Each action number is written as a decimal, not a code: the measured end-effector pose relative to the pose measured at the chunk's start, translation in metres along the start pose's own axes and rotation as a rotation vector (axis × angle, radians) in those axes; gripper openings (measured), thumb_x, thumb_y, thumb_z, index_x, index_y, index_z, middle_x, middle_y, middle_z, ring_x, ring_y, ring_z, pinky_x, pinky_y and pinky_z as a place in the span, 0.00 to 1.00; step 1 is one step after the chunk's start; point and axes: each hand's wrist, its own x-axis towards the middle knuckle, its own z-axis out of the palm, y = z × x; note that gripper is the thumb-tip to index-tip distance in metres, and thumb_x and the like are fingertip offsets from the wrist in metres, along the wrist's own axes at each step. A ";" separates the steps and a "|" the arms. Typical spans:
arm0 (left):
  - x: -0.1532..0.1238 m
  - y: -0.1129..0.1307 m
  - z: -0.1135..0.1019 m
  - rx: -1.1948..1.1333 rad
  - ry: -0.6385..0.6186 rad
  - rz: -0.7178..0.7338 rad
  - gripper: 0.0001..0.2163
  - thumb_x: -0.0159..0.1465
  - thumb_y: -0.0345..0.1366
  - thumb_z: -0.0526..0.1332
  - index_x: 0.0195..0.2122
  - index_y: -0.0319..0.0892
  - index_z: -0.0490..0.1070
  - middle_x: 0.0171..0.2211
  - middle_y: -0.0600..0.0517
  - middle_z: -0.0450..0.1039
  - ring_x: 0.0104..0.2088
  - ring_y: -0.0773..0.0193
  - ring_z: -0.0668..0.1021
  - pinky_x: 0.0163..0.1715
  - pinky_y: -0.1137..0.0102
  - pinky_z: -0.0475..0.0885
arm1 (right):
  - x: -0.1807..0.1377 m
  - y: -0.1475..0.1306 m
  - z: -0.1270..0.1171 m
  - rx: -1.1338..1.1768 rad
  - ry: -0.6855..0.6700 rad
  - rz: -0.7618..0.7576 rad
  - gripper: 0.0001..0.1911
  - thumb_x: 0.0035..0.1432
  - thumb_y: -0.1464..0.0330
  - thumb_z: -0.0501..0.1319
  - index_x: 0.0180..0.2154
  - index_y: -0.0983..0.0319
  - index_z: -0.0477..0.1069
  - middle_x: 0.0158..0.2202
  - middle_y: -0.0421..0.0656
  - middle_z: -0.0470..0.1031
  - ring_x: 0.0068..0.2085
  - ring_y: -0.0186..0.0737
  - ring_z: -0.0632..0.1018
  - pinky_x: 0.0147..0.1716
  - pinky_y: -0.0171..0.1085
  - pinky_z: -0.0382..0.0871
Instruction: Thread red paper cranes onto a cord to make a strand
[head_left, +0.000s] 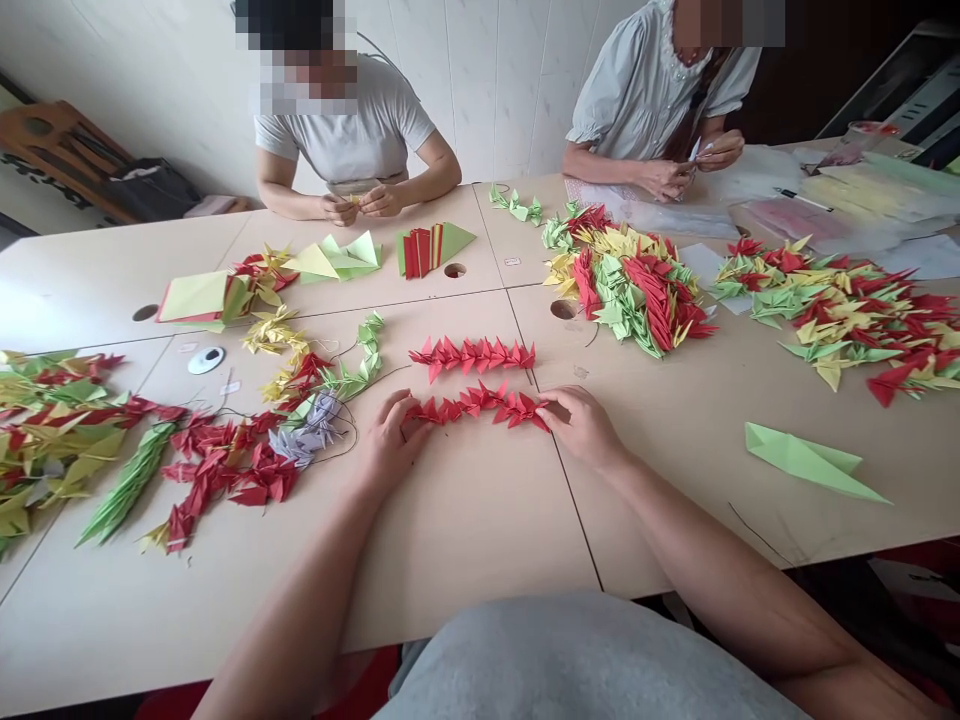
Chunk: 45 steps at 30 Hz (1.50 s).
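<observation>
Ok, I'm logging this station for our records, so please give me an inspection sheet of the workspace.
Surface: pale tabletop with dark seams and round holes.
Job's things: near red paper strand between the hands; far red paper strand just beyond.
Clutter: left paper pile, right paper pile, green folded sheet.
Hands: left hand and right hand each pinch an end of the near red paper strand.
Cables: thin dark cord at right; type unclear.
Surroundings: two people across the table; white wall behind.
</observation>
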 end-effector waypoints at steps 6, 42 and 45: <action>0.001 -0.002 0.000 -0.044 0.073 -0.051 0.17 0.61 0.43 0.61 0.50 0.45 0.68 0.53 0.46 0.69 0.48 0.58 0.76 0.46 0.65 0.73 | 0.001 0.003 -0.002 0.022 0.007 0.000 0.05 0.59 0.69 0.58 0.35 0.59 0.74 0.34 0.45 0.79 0.38 0.46 0.78 0.41 0.47 0.73; 0.002 -0.009 -0.004 -0.300 0.161 -0.228 0.22 0.54 0.32 0.56 0.52 0.44 0.64 0.44 0.49 0.72 0.29 0.68 0.73 0.31 0.70 0.71 | 0.001 0.005 -0.004 0.002 -0.006 0.089 0.08 0.55 0.69 0.60 0.39 0.58 0.74 0.39 0.45 0.80 0.43 0.48 0.78 0.45 0.48 0.71; 0.004 -0.004 -0.004 -0.130 0.099 -0.215 0.25 0.50 0.31 0.60 0.52 0.46 0.65 0.36 0.52 0.73 0.35 0.61 0.74 0.41 0.63 0.69 | 0.001 0.006 -0.004 0.005 -0.004 0.095 0.09 0.55 0.69 0.61 0.39 0.59 0.74 0.39 0.46 0.80 0.43 0.48 0.78 0.45 0.48 0.71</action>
